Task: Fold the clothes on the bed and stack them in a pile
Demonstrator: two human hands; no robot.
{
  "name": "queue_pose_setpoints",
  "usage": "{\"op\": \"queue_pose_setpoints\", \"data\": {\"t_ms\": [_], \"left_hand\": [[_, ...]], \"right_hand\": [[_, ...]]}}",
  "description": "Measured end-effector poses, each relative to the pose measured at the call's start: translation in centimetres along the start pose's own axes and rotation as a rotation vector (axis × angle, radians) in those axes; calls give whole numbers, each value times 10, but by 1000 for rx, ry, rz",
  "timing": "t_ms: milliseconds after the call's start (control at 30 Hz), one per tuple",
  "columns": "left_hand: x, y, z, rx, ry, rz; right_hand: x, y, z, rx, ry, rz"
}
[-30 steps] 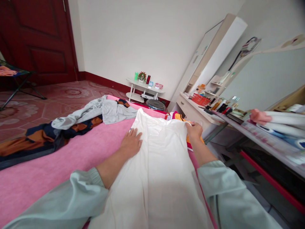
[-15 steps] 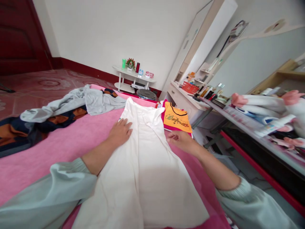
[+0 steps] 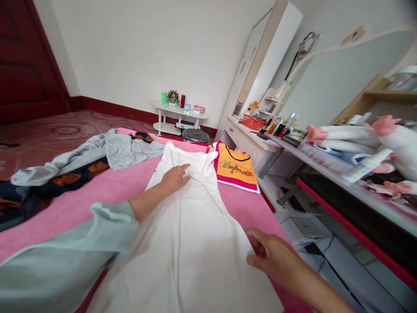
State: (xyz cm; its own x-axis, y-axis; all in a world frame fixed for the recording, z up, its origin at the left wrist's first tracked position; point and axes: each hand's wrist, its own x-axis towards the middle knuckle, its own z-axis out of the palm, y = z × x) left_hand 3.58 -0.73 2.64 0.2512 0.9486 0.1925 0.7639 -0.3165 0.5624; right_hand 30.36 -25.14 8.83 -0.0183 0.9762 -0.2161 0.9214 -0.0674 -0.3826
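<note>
A long white dress [image 3: 195, 243] lies spread lengthwise on a pink bedspread [image 3: 130, 189], its narrow top pointing away from me. My left hand [image 3: 176, 178] rests on the upper part of the dress, fingers stretched out over the cloth and holding nothing. Lower down, at the right edge of the dress, is my right hand [image 3: 269, 252]. Its fingers are bent, with a gap between thumb and forefinger and no cloth visibly gripped. Beyond the dress to the right sits a folded stack with a yellow garment [image 3: 237, 167] on top.
On the left lie a crumpled grey garment [image 3: 124, 152] and a navy and orange garment [image 3: 78, 176]. A white side table [image 3: 179, 111] stands by the far wall. To the right is a cluttered desk [image 3: 325, 167], with a red basket [image 3: 253, 122] on the dresser behind.
My left hand has moved from the left edge of the dress inward onto its upper middle. My right hand has come down along the right edge, nearer to me. The view has shifted slightly.
</note>
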Motion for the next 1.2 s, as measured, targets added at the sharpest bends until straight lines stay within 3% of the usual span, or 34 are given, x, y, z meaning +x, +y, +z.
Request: {"op": "queue_pose_setpoints", "data": {"t_ms": [133,333,500,667,767,867,933,1000,1100,1200], "left_hand": [[28,16,14,-58,12,-118],[34,32,36,-187,14,-88],[47,32,19,-289,93,-46],[65,20,-18,-348,163,-5],[66,8,-31,-349,178,-8],[55,-11,-29,-329,183,-45],[44,-26,-21,-312,185,-81],[34,-41,-9,-304,184,-110],[22,-56,8,-298,201,-121],[17,-60,16,-285,229,-86]], "right_hand": [[0,1,13,-48,26,-37],[1,-3,24,145,-26,-96],[0,-29,22,462,-136,-106],[5,-67,27,679,-173,-129],[10,-85,38,781,-304,-95],[14,-93,47,699,-496,-223],[15,-94,48,590,-589,-389],[18,-96,44,549,-656,-437],[40,-97,32,606,-578,-287],[94,-91,17,700,-262,-213]]}}
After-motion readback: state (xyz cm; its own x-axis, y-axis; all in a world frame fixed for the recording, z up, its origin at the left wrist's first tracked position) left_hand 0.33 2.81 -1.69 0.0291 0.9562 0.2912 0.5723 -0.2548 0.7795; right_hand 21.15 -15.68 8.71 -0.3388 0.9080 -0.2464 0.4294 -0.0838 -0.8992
